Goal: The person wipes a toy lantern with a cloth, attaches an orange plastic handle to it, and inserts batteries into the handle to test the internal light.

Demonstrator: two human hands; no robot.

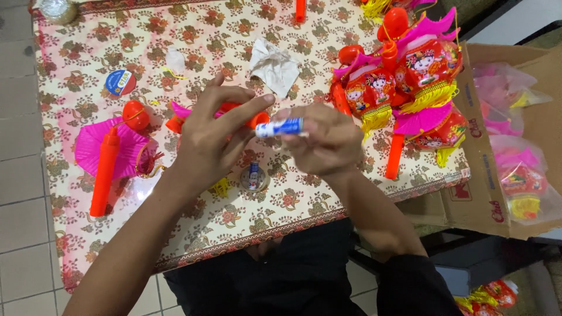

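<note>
Your right hand [328, 143] pinches a small blue-and-white battery [280, 127] at frame centre; your left hand [211, 137], at nine o'clock of it, curls its fingers around an orange tube [257, 120] — both above the floral tablecloth [281, 205], finished lanterns [404, 82] at two o'clock.

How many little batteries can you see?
2. One blue and white battery is pinched in the right hand, next to the left hand. Another battery lies on the flowery table below them. More may be hidden.
</note>
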